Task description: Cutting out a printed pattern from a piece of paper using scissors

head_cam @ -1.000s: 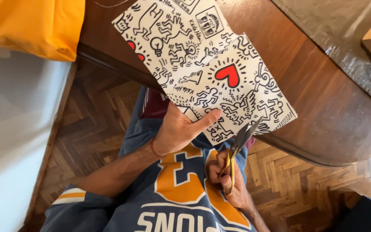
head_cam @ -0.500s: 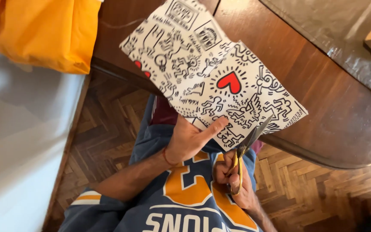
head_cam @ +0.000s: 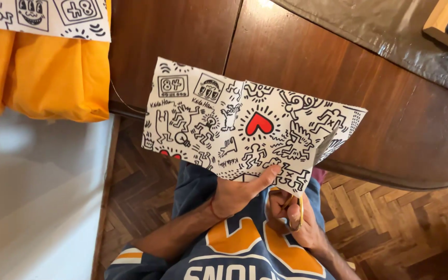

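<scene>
paper, a white sheet with black doodles and a red heart, hangs before our chest, its long axis running left to right over the table edge. our left hand pinches its lower edge, thumb on top. just right of that, our right hand curls its fingers through yellow scissors, blades reaching up behind the paper.

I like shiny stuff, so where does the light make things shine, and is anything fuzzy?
Head view: glare gleams on the dark plastic sheet at the table's far edge and faintly on the wooden table; the patterned paper is sharp and evenly lit; the left hand and right hand are slightly soft; the pale surface at left looks washed out.
</scene>
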